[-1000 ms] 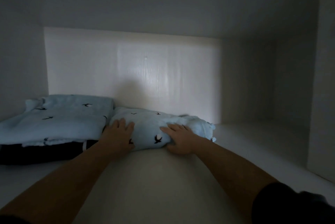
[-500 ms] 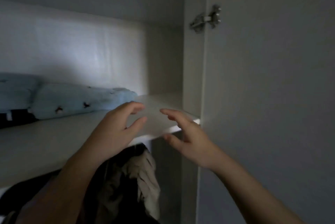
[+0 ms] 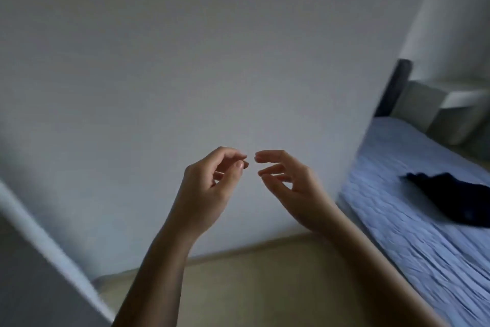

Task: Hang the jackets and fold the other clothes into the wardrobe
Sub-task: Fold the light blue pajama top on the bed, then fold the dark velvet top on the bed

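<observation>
Hovering empty with loosely curled fingers, left hand (image 3: 209, 189) and right hand (image 3: 289, 189) nearly meet before a wall (image 3: 212, 61), a dark garment (image 3: 456, 196) lying on the bed (image 3: 413, 220).

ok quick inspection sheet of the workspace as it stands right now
surface: bed with blue sheet, on the right
job's things: dark garment lying in a loose heap on the bed
clutter: nothing seen
grips: left hand and right hand raised, fingers loosely curled, both empty, fingertips close but apart
cables: nothing seen
surroundings: plain wall, beige floor, grey panel lower left, blurred pale unit beyond the bed
</observation>
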### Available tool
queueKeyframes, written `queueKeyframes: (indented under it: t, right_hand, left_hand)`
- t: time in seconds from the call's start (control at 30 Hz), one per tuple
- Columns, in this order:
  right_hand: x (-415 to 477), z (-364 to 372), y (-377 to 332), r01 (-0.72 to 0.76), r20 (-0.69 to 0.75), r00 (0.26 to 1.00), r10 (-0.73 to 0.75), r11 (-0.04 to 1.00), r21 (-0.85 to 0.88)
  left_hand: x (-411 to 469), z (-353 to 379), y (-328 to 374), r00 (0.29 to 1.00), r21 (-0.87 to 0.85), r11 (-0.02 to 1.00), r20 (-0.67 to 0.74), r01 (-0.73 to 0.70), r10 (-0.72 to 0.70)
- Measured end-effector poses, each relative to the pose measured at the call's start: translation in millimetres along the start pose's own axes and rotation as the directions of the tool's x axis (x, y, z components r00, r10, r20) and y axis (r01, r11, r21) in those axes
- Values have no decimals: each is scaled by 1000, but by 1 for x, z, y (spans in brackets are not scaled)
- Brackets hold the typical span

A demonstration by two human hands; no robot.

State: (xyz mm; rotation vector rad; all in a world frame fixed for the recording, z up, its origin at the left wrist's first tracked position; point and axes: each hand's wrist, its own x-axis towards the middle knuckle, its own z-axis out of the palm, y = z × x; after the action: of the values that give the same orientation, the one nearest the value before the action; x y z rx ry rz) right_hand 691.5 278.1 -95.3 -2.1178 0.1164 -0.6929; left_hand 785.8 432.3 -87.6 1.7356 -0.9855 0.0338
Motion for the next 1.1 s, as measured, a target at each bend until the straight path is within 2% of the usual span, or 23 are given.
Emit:
queueKeyframes:
  t: [0.1, 0.27, 0.4, 0.57, 0.7, 0.87, 1.0, 1.1]
  right_hand:
    - [-24, -82, 56, -157, -183, 973, 139, 984, -88]
    - [-53, -184, 140, -391, -420, 853, 309, 912, -125]
    - [-46, -255, 201, -496, -593, 728, 345, 862, -106]
    - [-26, -337, 280, -648, -737, 516, 436, 761, -3]
    - [-23, -403, 351, -732, -794, 394, 463, 680, 33]
    - [-45, -487, 479, -829, -799, 264, 541, 551, 99]
    - [-69, -553, 625, -899, -756, 169, 632, 414, 145]
    - [-96, -584, 754, -953, -669, 145, 729, 285, 105]
  left_hand:
    - [46, 109, 5, 977, -121, 992, 205, -38, 63]
    - [106, 261, 5, 863, -274, 961, 475, -39, 170]
    - [167, 370, -3, 767, -351, 936, 597, -11, 233]
    - [253, 500, -6, 650, -400, 916, 702, 21, 291]
    - [302, 606, -1, 589, -424, 903, 748, 69, 306]
    - [328, 769, -22, 514, -291, 950, 836, 116, 193]
    - [344, 914, -64, 466, -116, 993, 879, -2, 104]
    - [345, 1025, -124, 460, 6, 995, 887, -101, 41]
